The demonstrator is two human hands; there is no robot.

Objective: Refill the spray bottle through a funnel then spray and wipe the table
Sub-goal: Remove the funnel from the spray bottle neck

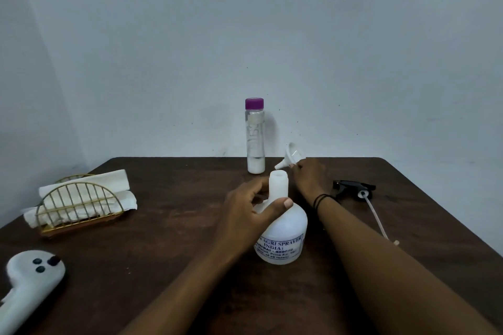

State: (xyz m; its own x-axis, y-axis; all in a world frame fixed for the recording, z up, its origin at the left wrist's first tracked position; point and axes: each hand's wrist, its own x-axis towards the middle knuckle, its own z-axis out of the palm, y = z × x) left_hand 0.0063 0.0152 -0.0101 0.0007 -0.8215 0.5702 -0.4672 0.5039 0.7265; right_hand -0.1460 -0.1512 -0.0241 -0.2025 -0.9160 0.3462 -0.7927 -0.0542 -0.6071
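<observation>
Gripping the neck of the white spray bottle at table centre, my left hand is wrapped round it, its mouth uncapped. At one o'clock from it my right hand pinches the small white funnel, tilted beside the mouth. Behind, at twelve o'clock, stands the purple-capped bottle; the black trigger sprayer head lies at three o'clock.

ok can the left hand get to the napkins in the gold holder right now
Probably not yet: the left hand is gripping the spray bottle neck. The path to the napkins looks free otherwise.
</observation>
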